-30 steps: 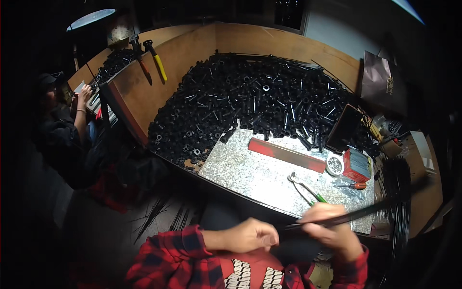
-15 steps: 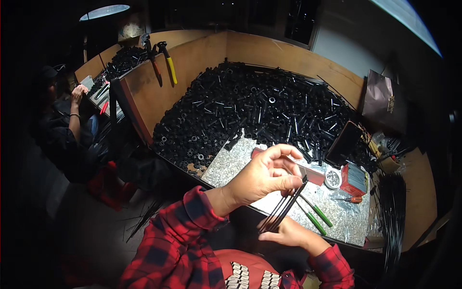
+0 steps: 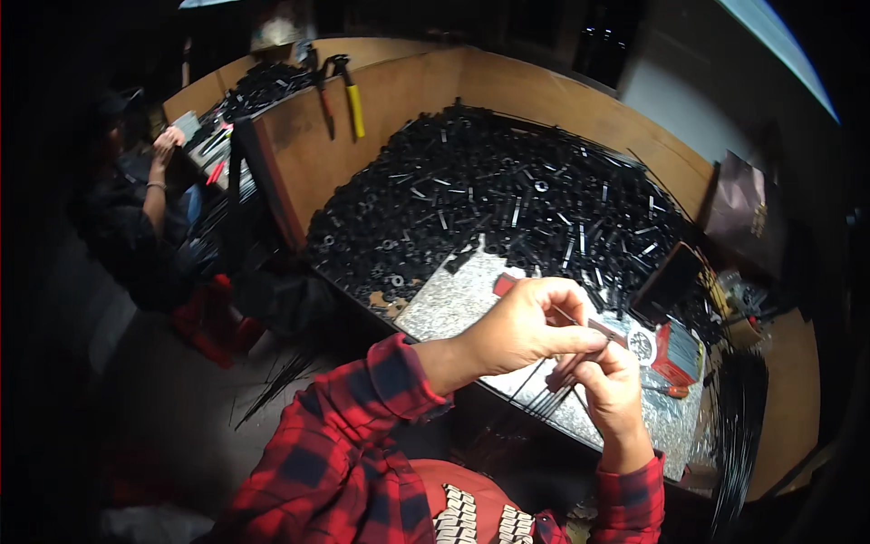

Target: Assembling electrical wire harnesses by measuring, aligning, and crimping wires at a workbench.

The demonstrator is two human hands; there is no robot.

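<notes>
My left hand (image 3: 535, 326) is closed, thumb and fingers pinched at the upper ends of several thin black rods (image 3: 542, 399). Just below and to the right, my right hand (image 3: 616, 390) pinches the same rods near their tops, its fingertips close to the left thumb. The rods slant down to the left over the near edge of a speckled silvery work surface (image 3: 444, 304). Whether a small part sits at the rod tips between the fingers is too small to tell. A red block (image 3: 504, 285) shows partly behind my left hand.
Beyond the work surface lies a heap of small black tubular parts (image 3: 489, 190). At right are a white cup (image 3: 642, 344), a red box (image 3: 676, 355), an orange-handled tool (image 3: 676, 393) and a dark flat panel (image 3: 669, 283). Pliers (image 3: 354, 109) hang on the wooden partition; another person (image 3: 136, 204) sits left.
My right hand has come up from the rods' lower ends to their tops, meeting my left hand. The green-handled tool is now hidden. The whole view has shifted slightly.
</notes>
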